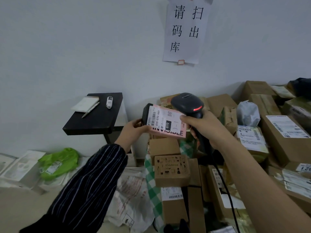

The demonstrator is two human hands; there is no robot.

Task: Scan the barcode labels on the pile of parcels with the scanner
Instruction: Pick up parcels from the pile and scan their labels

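Pink parcel (168,122) label print partly legible, right thumb overlapping edge. Left grip (133,130) holds parcel; right grip (202,126) wraps scanner (188,102) handle. Cable (225,185) cut off below.

A small worktop (94,121) stands against the wall at the left, and on it lie a notepad (85,104), a pen (90,109) just beside it on the right, and a small marker-like device (109,102) further right. A paper notice (186,29) hangs on the wall above and to the right. Below the worktop, on the floor, soft mailers (21,165) lie with a plastic bag (58,163) among them. To the right rises the pile of parcels (252,132) — boxes stacked against the wall and spreading forward. In front of that pile, the left hand (134,130) holds a parcel (165,122) up; the right hand (204,126) holds the scanner (187,102) just above and behind the parcel's right end — its cable (225,185) trails down over the boxes.
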